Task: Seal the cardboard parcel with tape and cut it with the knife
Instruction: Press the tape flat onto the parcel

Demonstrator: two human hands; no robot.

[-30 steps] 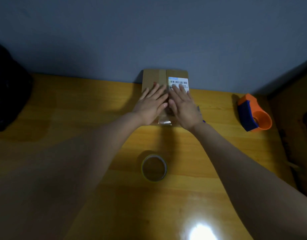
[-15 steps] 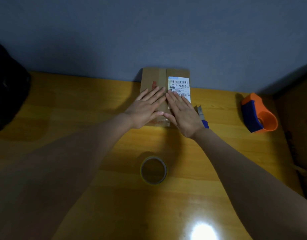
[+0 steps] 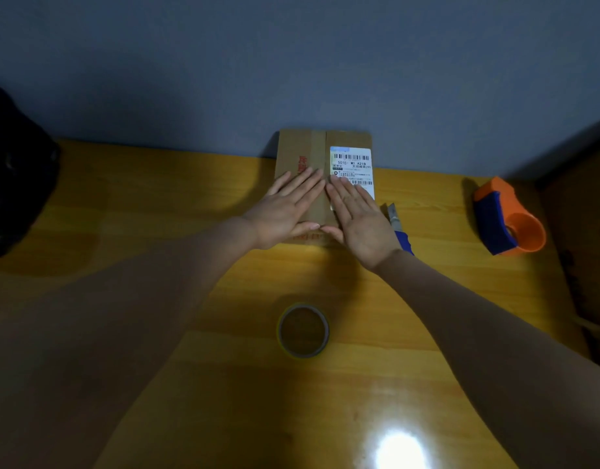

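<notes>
A flat cardboard parcel (image 3: 302,147) with a white barcode label (image 3: 351,162) lies against the wall at the back of the wooden table (image 3: 156,204). My left hand (image 3: 285,211) and my right hand (image 3: 363,225) lie flat, palms down, side by side on its near half, fingers together, on either side of the centre seam. A strip of clear tape runs along that seam. A roll of tape (image 3: 303,330) lies flat on the table nearer me. A knife with a blue handle (image 3: 398,228) lies just right of the parcel, partly hidden by my right wrist.
An orange and blue tape dispenser (image 3: 508,218) stands at the right. A dark bag (image 3: 14,174) sits at the left edge. The grey wall (image 3: 292,62) rises right behind the parcel. A bright light glare (image 3: 398,450) shows on the near table.
Both flat hands have slid along the parcel toward me, uncovering more of the label and the far half. The loose tape end seen at the near edge no longer shows.
</notes>
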